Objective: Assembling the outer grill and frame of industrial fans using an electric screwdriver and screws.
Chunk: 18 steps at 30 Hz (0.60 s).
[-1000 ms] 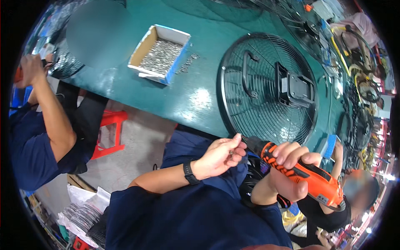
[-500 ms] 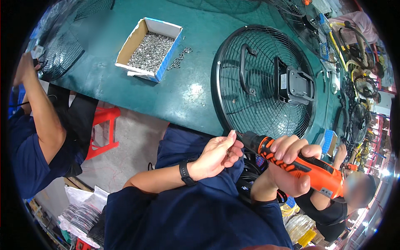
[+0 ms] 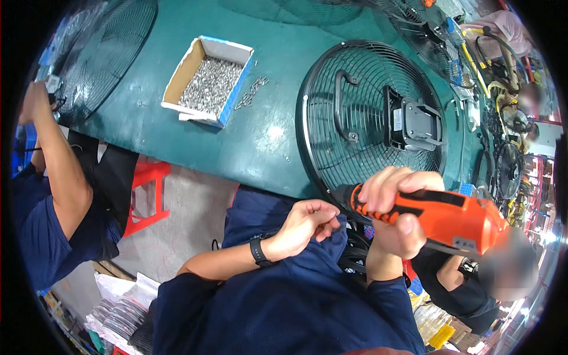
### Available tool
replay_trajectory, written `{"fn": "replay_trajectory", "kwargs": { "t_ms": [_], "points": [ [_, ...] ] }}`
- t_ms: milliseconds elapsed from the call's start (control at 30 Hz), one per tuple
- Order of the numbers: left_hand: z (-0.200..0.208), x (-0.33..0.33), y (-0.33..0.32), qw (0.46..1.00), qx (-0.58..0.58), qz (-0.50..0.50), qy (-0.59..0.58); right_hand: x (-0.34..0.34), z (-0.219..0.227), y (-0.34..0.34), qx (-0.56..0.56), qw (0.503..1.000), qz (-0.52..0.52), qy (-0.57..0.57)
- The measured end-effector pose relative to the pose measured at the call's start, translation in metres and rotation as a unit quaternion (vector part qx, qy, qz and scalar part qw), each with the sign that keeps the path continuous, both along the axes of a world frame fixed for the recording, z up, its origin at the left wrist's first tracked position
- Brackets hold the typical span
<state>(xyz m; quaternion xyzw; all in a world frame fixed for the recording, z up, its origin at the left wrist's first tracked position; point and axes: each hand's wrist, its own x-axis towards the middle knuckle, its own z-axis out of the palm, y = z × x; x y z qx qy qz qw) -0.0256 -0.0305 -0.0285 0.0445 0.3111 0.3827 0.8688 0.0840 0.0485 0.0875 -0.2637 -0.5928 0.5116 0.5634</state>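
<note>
My right hand (image 3: 383,194) is wrapped around an orange and black cordless screwdriver (image 3: 452,219). Its nose points left toward the near rim of a round black fan (image 3: 362,133) lying on the table; the tip itself is hard to make out. My left hand (image 3: 305,228), with a black watch (image 3: 258,251) on the wrist, is just left of the nose, apart from it. Its thumb and fingers are curled together, and whatever they hold is hidden. On the fan's wire guard sit a curved black handle (image 3: 339,106) and a black motor housing with bracket (image 3: 417,121).
An open cardboard box (image 3: 234,94) of small metal screws stands on the green table (image 3: 142,130), several loose screws (image 3: 253,92) beside it. Another fan guard (image 3: 109,59) lies far left, near a co-worker's arm (image 3: 62,163). A red stool (image 3: 151,195) is below. Another person is at right.
The screwdriver has moved from my left fingertips toward the fan's near rim and tilted. My left hand has drawn slightly away from its tip, its fingers curling more.
</note>
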Motion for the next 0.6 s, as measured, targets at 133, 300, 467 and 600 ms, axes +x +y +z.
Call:
{"fn": "replay_trajectory", "kwargs": {
  "t_ms": [133,300,467,600],
  "points": [
    [0.0,0.0,-0.001,0.999,0.013,-0.03,-0.001,-0.002,0.002,-0.002,-0.049,0.998,-0.013,0.021],
    [0.0,-0.002,0.001,0.998,0.016,-0.045,-0.027,0.002,0.004,0.002,-0.007,0.999,0.047,0.026],
    [0.01,-0.009,0.004,0.999,0.005,-0.04,0.036,0.003,0.007,0.009,0.069,0.986,0.147,-0.038],
    [0.018,-0.02,0.001,0.999,0.045,0.003,0.005,0.001,0.007,0.01,0.067,0.99,0.095,-0.084]
  ]
}}
